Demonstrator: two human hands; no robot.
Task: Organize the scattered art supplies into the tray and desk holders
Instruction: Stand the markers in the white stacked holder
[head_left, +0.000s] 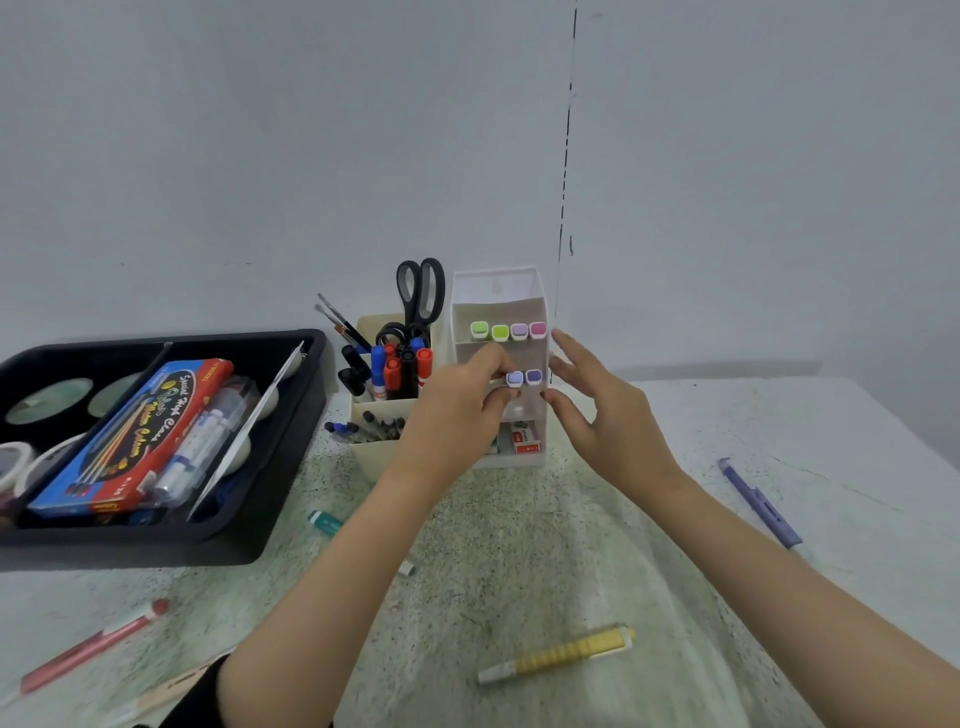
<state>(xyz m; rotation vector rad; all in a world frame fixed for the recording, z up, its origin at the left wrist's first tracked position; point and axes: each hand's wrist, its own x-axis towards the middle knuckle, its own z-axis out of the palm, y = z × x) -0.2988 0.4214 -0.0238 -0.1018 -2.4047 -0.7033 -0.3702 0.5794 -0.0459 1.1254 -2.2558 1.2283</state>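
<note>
Light, slick-looking lilac-capped marker (514, 378) pinched near its cap by the left hand (457, 415), right hand (602, 415) with fingers spread wide.

Tray (291, 374) — matt black plastic; organizer (498, 291) — smooth white plastic

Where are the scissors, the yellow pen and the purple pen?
scissors (417, 312), head view, where the black handles meet.
yellow pen (566, 653), head view, middle of its striped barrel.
purple pen (758, 504), head view, middle of its barrel.
</note>
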